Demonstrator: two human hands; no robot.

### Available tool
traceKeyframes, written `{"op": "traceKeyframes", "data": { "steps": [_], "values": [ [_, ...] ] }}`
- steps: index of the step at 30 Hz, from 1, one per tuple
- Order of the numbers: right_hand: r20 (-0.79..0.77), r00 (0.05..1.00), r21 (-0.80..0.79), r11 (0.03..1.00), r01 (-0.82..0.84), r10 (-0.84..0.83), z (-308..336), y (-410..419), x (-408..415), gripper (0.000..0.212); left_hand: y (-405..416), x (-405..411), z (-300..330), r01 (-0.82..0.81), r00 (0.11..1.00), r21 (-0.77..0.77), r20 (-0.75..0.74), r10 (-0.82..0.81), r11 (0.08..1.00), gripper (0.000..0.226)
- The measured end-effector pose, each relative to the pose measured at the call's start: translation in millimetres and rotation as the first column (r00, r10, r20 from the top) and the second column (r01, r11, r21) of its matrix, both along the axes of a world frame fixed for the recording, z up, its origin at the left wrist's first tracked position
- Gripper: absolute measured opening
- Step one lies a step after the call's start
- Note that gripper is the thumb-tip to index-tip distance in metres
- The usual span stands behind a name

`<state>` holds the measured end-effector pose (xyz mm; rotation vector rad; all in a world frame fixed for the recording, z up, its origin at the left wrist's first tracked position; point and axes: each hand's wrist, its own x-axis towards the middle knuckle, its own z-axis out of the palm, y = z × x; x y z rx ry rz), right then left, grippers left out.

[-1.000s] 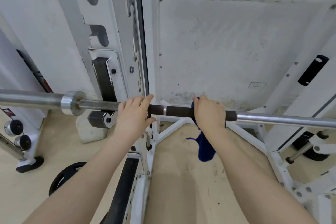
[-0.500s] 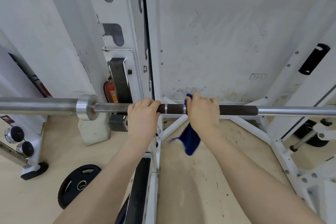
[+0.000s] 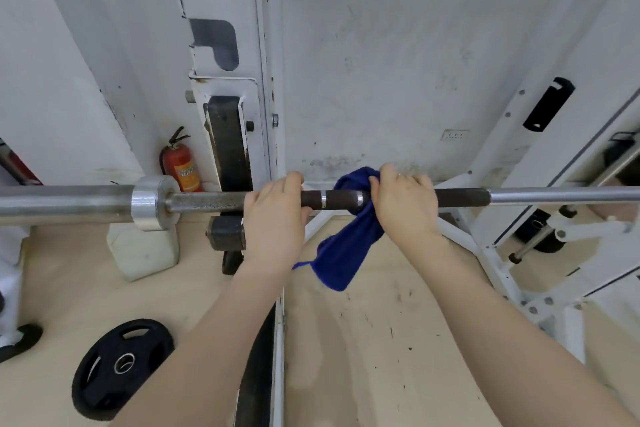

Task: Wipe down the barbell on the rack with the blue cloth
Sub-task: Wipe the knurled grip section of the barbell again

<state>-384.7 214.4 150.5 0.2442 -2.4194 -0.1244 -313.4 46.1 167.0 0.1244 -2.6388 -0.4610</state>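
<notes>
In the head view, the barbell [image 3: 221, 202] lies across the rack [image 3: 228, 135], gripped bare by the clenched left hand [image 3: 273, 218]. The blue cloth [image 3: 349, 239], wrapped round the dark shaft in the right hand [image 3: 403, 208], has been slid leftward within the last second. That stretch is judged wiped; the chrome ends remain.

Bright, even light — soft shadows, edges bowed by wide-angle.

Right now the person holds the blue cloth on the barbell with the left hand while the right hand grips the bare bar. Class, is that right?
No, the hands are swapped. In the head view the right hand holds the blue cloth on the barbell, while the left hand grips the bare bar.
</notes>
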Motion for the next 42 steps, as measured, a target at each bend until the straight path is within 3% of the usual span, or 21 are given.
{"op": "traceKeyframes", "data": {
  "steps": [2,5,8,11,16,18,21,24,28,36,38,42],
  "values": [
    [0.017,1.000,-0.048,0.998,0.027,-0.026,1.2,7.5,-0.4,0.031,0.5,0.0,-0.3,0.006,1.000,-0.010,0.010,-0.006,1.000,0.027],
    [0.114,0.988,-0.190,0.978,-0.081,0.104,-0.2,-20.9,6.1,0.030,1.6,2.8,-1.1,0.001,1.000,-0.008,-0.002,-0.001,1.000,0.023],
    [0.185,0.966,-0.168,0.974,-0.150,0.181,0.1,-44.8,10.4,0.038,2.4,3.8,-0.4,0.012,1.000,0.004,-0.013,-0.012,1.000,0.020],
    [0.298,0.927,-0.128,0.972,-0.198,0.228,4.8,-25.9,7.1,0.033,2.1,3.8,-0.7,0.008,1.000,-0.008,0.010,-0.008,1.000,0.023],
    [0.181,0.983,-0.054,0.998,0.017,-0.007,4.0,34.9,-0.7,0.036,12.0,7.3,-7.7,-0.014,1.000,-0.099,0.017,0.015,0.995,0.029],
    [0.137,0.989,-0.144,0.987,0.075,-0.056,3.9,49.2,-3.8,0.036,18.3,7.5,-10.8,-0.017,1.000,-0.108,-0.002,0.017,0.994,0.032],
    [0.177,0.982,-0.240,0.971,-0.020,0.064,1.0,34.5,-3.7,0.026,31.7,5.5,-13.0,0.002,0.999,-0.116,-0.051,-0.008,0.993,0.032],
    [0.170,0.957,-0.185,0.961,-0.204,0.236,-7.7,14.3,3.2,0.032,53.6,1.0,-12.3,0.096,0.989,-0.121,-0.102,-0.108,0.988,0.032],
    [0.087,0.938,-0.070,0.942,-0.329,0.334,-10.2,41.1,-6.4,0.027,81.0,-3.2,-2.0,0.186,0.979,-0.076,-0.069,-0.191,0.980,0.038],
    [0.119,0.992,-0.091,0.996,-0.024,0.035,5.1,139.0,-20.5,0.028,112.7,-11.3,-1.5,0.183,0.983,-0.047,0.022,-0.182,0.982,0.038],
    [0.179,0.979,-0.131,0.989,-0.073,0.096,9.5,138.5,-17.6,0.013,118.7,-15.1,-5.5,0.159,0.987,-0.063,0.045,-0.157,0.985,0.036],
    [0.294,0.923,-0.017,0.967,-0.255,0.249,5.8,126.0,-17.4,0.009,126.7,-22.2,-11.9,0.122,0.992,-0.153,0.035,-0.118,0.981,0.031]
  ]
}}
